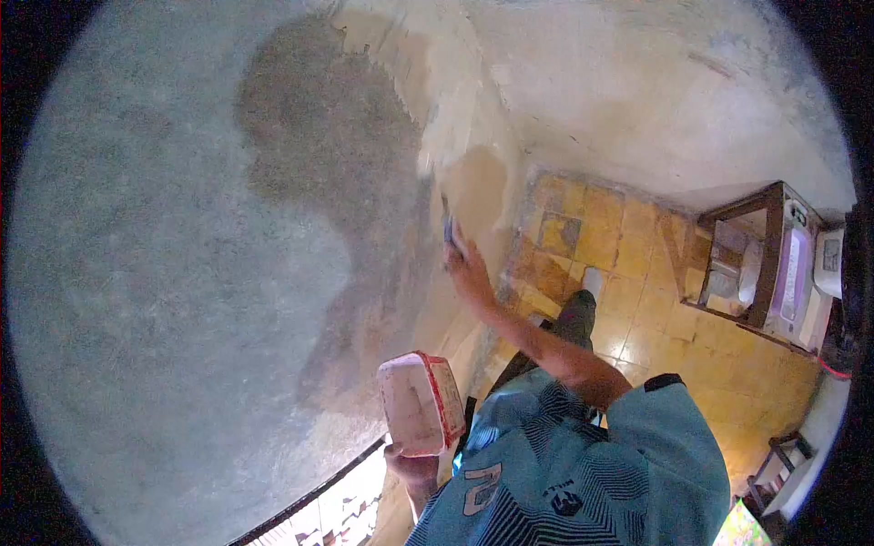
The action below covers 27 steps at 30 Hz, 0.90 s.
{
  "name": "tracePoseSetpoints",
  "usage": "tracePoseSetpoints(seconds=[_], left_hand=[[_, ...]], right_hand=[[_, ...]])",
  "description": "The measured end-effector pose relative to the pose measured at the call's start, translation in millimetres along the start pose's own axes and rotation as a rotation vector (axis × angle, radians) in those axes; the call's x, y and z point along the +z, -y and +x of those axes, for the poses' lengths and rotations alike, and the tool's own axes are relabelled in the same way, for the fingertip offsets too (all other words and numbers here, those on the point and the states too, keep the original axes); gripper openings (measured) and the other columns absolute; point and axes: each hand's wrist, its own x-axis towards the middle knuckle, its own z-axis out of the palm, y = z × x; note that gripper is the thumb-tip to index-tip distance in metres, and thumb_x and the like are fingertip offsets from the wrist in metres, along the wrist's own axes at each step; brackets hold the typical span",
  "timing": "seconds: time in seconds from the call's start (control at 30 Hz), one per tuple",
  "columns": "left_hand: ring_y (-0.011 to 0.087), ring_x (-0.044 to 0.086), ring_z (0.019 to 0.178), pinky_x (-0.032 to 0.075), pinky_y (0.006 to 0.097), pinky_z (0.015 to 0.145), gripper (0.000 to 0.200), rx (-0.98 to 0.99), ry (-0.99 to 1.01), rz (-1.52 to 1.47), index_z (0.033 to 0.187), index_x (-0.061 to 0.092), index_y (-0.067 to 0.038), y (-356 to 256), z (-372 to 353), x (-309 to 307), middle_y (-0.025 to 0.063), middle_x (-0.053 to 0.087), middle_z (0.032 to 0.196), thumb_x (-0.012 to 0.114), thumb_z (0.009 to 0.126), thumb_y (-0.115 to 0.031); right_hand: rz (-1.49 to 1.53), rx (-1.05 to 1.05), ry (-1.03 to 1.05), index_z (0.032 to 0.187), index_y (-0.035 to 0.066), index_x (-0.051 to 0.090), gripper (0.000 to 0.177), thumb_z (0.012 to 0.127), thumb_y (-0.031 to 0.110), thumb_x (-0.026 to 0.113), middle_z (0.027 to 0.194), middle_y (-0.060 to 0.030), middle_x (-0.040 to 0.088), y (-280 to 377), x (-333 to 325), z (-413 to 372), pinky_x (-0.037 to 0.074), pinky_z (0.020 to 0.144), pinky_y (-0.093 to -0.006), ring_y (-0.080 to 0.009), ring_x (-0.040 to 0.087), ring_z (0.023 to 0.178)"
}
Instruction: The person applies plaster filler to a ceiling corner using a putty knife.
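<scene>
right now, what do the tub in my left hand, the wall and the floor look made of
The tub in your left hand looks like plastic, given its moulded corners and red rim. The wall seems plastered or cement-rendered: matt, grey and blotchy. The floor looks like glazed yellow tile, ceramic or cement, with grid joints and shiny highlights.

Place: an indoor room, probably in a home
Floor: yellow square tiles, shiny in spots
Walls: one grey and mottled, one pale and stained
Furniture: a dark wooden-framed stand
Brightest spot: an opening along the grey wall's edge
</scene>
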Motion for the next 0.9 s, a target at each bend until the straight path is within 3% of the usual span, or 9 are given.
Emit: tracePoseSetpoints(seconds=[0.13, 0.17, 0.23, 0.4, 0.47, 0.57, 0.7, 0.77, 0.9], left_hand=[[0.0324, 0.049, 0.114, 0.043, 0.0460, 0.093, 0.079, 0.027, -0.027, -0.003, 0.135, 0.035, -0.002, -1, -4, 17, 0.0155, 0.048, 0.127, 0.060, 0.067, -0.035], [0.0318, 0.051, 0.113, 0.042, 0.0431, 0.095, 0.079, 0.029, -0.047, -0.014, 0.132, 0.037, 0.002, -1, -5, 19, 0.0163, 0.050, 0.125, 0.060, 0.066, -0.034], [0.0330, 0.048, 0.115, 0.043, 0.0491, 0.093, 0.080, 0.042, -0.050, 0.023, 0.136, 0.034, -0.003, 1, -4, 12, 0.0148, 0.046, 0.129, 0.059, 0.068, -0.038], [0.0335, 0.049, 0.115, 0.043, 0.0517, 0.091, 0.080, 0.006, -0.037, 0.042, 0.137, 0.034, -0.005, 3, 0, -1, 0.0142, 0.047, 0.129, 0.056, 0.070, -0.042], [0.0336, 0.050, 0.115, 0.044, 0.0511, 0.091, 0.080, 0.002, -0.037, 0.034, 0.137, 0.034, -0.004, 4, 4, -8, 0.0143, 0.049, 0.127, 0.055, 0.070, -0.043], [0.0338, 0.050, 0.114, 0.045, 0.0494, 0.091, 0.081, 0.006, -0.023, 0.059, 0.136, 0.035, -0.003, 1, 4, 12, 0.0146, 0.049, 0.127, 0.056, 0.069, -0.043], [0.0337, 0.051, 0.112, 0.045, 0.0481, 0.090, 0.081, 0.017, -0.051, 0.026, 0.135, 0.035, -0.003, 4, 6, 11, 0.0150, 0.049, 0.126, 0.058, 0.068, -0.041], [0.0334, 0.051, 0.111, 0.045, 0.0485, 0.090, 0.081, 0.012, -0.051, 0.027, 0.135, 0.035, -0.003, 4, 5, 15, 0.0150, 0.048, 0.126, 0.059, 0.067, -0.040], [0.0326, 0.051, 0.111, 0.044, 0.0487, 0.090, 0.080, 0.038, -0.033, 0.032, 0.135, 0.035, -0.003, 5, 6, 34, 0.0145, 0.048, 0.126, 0.059, 0.068, -0.040]], right_hand=[[0.351, 0.097, -0.042, 0.142, 0.010, 0.032, 0.051, 0.094, 0.017, 0.048, 0.091, -0.0049, 0.046, 6, -10, 101, 0.047, 0.068, -0.0273, -0.0121, 0.049, 0.078], [0.307, 0.086, -0.050, 0.142, 0.011, 0.032, 0.051, 0.094, 0.017, 0.047, 0.091, -0.0050, 0.046, 8, -9, 106, 0.047, 0.068, -0.0275, -0.0123, 0.049, 0.078], [0.215, 0.059, -0.065, 0.142, 0.011, 0.032, 0.051, 0.094, 0.017, 0.047, 0.092, -0.0051, 0.046, 12, -7, 113, 0.047, 0.068, -0.0278, -0.0127, 0.049, 0.078], [0.060, -0.044, 0.014, 0.144, 0.013, 0.028, 0.053, 0.095, 0.019, 0.047, 0.093, -0.0050, 0.045, -8, 21, 6, 0.048, 0.071, -0.0283, -0.0146, 0.050, 0.080], [0.289, 0.035, 0.123, 0.144, 0.014, 0.026, 0.055, 0.095, 0.026, 0.048, 0.095, -0.0059, 0.045, -6, 19, -44, 0.048, 0.073, -0.0279, -0.0148, 0.050, 0.081], [0.440, 0.213, 0.152, 0.144, 0.012, 0.026, 0.057, 0.095, 0.032, 0.048, 0.098, -0.0066, 0.044, 17, -4, -47, 0.049, 0.074, -0.0276, -0.0147, 0.049, 0.082], [0.176, 0.002, 0.019, 0.143, 0.007, 0.028, 0.057, 0.095, 0.032, 0.048, 0.092, -0.0027, 0.046, 1, -28, 57, 0.048, 0.068, -0.0259, -0.0112, 0.048, 0.081], [0.350, 0.078, 0.030, 0.143, 0.008, 0.029, 0.054, 0.095, 0.024, 0.048, 0.090, -0.0007, 0.047, -3, -36, 110, 0.046, 0.066, -0.0246, -0.0091, 0.048, 0.078], [0.358, 0.044, -0.076, 0.143, 0.009, 0.030, 0.052, 0.094, 0.014, 0.048, 0.092, -0.0004, 0.048, -7, -41, 166, 0.047, 0.069, -0.0243, -0.0087, 0.049, 0.078]])
